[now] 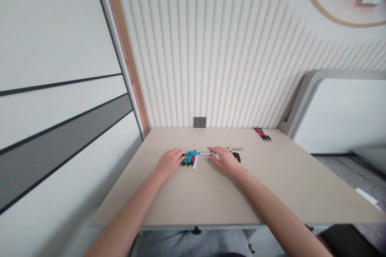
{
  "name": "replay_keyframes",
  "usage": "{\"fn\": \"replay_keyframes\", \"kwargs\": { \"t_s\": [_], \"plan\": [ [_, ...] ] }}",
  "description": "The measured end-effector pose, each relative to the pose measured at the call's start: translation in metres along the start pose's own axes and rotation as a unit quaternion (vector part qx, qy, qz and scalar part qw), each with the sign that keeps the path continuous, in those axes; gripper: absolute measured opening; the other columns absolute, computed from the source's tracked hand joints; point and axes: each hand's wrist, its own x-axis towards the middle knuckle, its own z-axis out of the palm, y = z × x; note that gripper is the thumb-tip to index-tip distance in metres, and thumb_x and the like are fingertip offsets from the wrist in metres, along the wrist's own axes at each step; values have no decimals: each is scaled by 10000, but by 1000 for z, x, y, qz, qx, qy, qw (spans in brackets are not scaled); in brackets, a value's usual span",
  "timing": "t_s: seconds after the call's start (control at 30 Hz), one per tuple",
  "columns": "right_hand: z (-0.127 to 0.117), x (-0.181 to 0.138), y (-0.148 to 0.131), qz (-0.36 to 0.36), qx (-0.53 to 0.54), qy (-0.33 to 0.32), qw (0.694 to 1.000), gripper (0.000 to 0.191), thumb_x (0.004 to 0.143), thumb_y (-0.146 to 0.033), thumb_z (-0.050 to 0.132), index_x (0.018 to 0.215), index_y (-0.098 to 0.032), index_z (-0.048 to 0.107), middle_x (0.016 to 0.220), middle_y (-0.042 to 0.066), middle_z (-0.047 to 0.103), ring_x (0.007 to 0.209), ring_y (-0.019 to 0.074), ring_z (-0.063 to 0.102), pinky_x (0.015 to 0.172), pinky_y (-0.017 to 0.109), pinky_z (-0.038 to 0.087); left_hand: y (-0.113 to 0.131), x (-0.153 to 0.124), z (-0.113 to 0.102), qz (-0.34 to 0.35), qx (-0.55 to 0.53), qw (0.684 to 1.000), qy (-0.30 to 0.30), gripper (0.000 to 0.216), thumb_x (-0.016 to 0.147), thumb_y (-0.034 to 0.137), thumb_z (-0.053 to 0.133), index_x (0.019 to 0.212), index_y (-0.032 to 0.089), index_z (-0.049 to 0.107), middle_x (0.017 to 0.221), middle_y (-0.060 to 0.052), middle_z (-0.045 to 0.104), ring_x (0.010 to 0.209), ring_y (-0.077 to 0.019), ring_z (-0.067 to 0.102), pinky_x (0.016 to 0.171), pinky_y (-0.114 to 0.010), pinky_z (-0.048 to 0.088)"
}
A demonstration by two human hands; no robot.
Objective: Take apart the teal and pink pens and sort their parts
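Our forearms [129, 213] reach over the counter [271, 192]; the flat left hand [169, 163] steadies the pen bundle [188, 159] while the right hand [223, 160] pinches a white strip [205, 153] taut.

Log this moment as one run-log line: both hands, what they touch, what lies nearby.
left hand: on teal-and-black pens | right hand: at end of white stick | nearby: black pens, small metal parts

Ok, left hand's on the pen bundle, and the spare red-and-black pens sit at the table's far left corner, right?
No: the red-and-black pens lie toward the far right of the table, not the far left, as the head view shows. The left hand is on the pen bundle, as you said.
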Motion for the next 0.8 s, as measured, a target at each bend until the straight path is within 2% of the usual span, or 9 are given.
{"fn": "replay_keyframes", "kwargs": {
  "t_s": [0.2, 0.53, 0.7, 0.8],
  "plan": [
    [1, 1, 8, -7, 17, -13, 1000, 250, 962, -271, 465, 1030, -203, 696, 929, 73, 715, 879, 188, 643, 814, 323, 471, -1, 0, -1, -2, -3, 1000, -3, 199, 979, 279, 445, 1043, 204, 618, 949, -38, 650, 875, -169, 610, 809, -303, 457],
    [6, 2, -6, -54, 17, -26, 998, 232, 958, -265, 483, 987, -201, 704, 908, 72, 720, 853, 184, 636, 802, 309, 460, 4, 3, -2, 58, 24, 997, -41, 182, 977, 282, 460, 1042, 204, 610, 968, -35, 647, 880, -166, 607, 781, -292, 443],
    [6, 2, -11, -51, 25, -35, 998, 235, 953, -278, 485, 1041, -203, 690, 936, 73, 721, 857, 187, 638, 806, 311, 464, 6, 3, -3, 58, 20, 998, -31, 207, 983, 290, 442, 1047, 202, 618, 960, -43, 643, 861, -162, 605, 782, -293, 444],
    [2, 1, -10, -47, 23, -62, 997, 231, 945, -263, 487, 1025, -209, 696, 922, 60, 722, 845, 184, 638, 797, 304, 467, 8, 4, -3, 56, 29, 998, -31, 204, 982, 287, 443, 1051, 201, 614, 969, -47, 638, 864, -171, 602, 785, -304, 444]
  ]
}}
